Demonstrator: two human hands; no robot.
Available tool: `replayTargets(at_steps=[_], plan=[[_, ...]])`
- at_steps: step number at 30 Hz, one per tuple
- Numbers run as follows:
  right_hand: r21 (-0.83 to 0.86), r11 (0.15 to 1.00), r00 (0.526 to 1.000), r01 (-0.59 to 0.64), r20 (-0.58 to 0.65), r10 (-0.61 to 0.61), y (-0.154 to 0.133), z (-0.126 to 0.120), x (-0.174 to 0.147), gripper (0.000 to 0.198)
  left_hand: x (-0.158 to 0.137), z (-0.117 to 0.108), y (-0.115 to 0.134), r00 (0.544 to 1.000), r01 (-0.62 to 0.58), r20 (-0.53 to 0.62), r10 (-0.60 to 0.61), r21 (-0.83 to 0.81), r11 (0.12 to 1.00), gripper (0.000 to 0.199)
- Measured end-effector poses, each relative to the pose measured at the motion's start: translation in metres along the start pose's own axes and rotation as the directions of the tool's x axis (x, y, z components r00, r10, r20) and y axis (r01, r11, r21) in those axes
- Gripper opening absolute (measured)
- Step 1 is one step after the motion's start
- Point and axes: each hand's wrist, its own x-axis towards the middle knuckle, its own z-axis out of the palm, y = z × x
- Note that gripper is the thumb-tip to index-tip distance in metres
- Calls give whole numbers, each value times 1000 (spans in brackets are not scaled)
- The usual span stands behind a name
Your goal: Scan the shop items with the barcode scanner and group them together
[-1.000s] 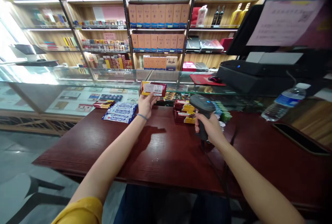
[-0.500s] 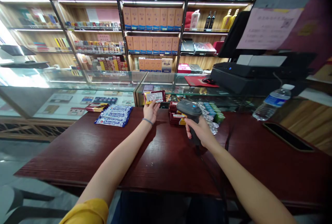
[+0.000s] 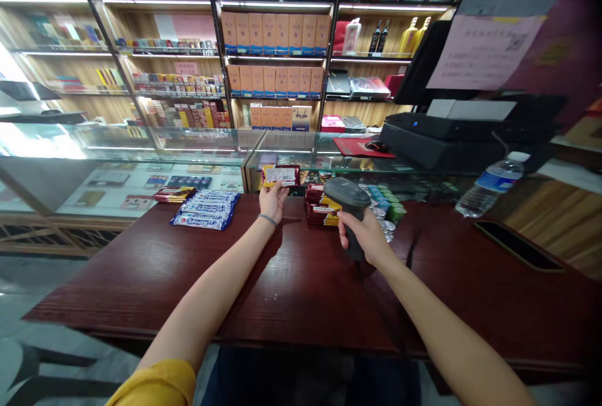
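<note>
My left hand (image 3: 273, 200) pinches a red-and-yellow snack packet (image 3: 281, 175) by its lower edge, its white barcode label turned toward me. In my right hand (image 3: 364, 235) is a dark handheld barcode scanner (image 3: 347, 192), gripped by its handle with the head over the table. A stack of red-and-yellow packets (image 3: 321, 210) lies just left of the scanner, partly behind it. Rolls in clear and green wrapping (image 3: 388, 202) lie beyond my right hand. Blue-and-white packets (image 3: 205, 209) lie in a row on the left, beside a small pile of red-and-yellow packets (image 3: 174, 194).
A glass display counter (image 3: 197, 142) borders the far side of the dark red table (image 3: 263, 293). At right stand a water bottle (image 3: 491, 185), a phone (image 3: 517, 246) and a black cash drawer (image 3: 433, 142). The scanner's cable (image 3: 361, 274) hangs toward me.
The scanner and my right hand have shifted slightly right, and the scanner head sits a little differently. My left hand still holds up the packet in nearly the same place.
</note>
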Motion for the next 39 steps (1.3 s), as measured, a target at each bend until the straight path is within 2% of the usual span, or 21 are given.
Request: replayTargets(at_steps=[4,7,9,11,14,16,17,19,22,28,31,33,35,36,39], plan=[[8,1000,998,26,-56,-25,-5,-4,3,27,-4,4,-2,992,-128,32,124,164,978,19],[44,998,994,43,-105,-38,-7,-6,5,25,-9,7,-5,954,-296,150,258,352,888,14],[60,996,989,60,-139,-51,-9,-7,6,25,-14,8,-8,882,-469,313,353,503,726,16],[65,995,984,77,-168,-65,-12,-9,6,25,-21,9,-12,768,-639,526,366,590,494,23],[70,993,979,97,-186,-82,-15,-11,6,22,-34,15,-20,583,-812,790,190,560,164,31],[81,992,979,92,-191,-75,-14,-12,7,21,-41,22,-28,484,-874,875,12,484,-32,34],[88,992,978,87,-195,-68,-14,-13,8,22,-45,25,-31,451,-889,889,-74,441,-122,35],[104,992,979,75,-196,-53,-11,-14,10,25,-52,32,-39,424,-892,882,-206,366,-266,35],[114,991,979,70,-198,-46,-8,-16,12,27,-61,38,-47,433,-869,855,-286,311,-386,33],[120,991,979,65,-202,-39,-9,-15,12,26,-69,39,-54,462,-838,832,-307,297,-457,30],[108,991,980,74,-194,-52,-12,-14,10,23,-70,36,-56,474,-836,818,-326,303,-457,31],[100,992,980,81,-188,-61,-13,-13,9,22,-70,35,-58,480,-844,814,-327,327,-425,33],[95,992,981,79,-182,-61,-13,-13,8,23,-67,34,-57,481,-863,818,-316,377,-337,36],[94,992,982,79,-177,-62,-12,-14,9,23,-65,34,-54,481,-872,822,-304,412,-264,38],[85,993,983,88,-172,-72,-10,-15,10,22,-55,32,-33,492,-858,843,-217,512,39,41]])
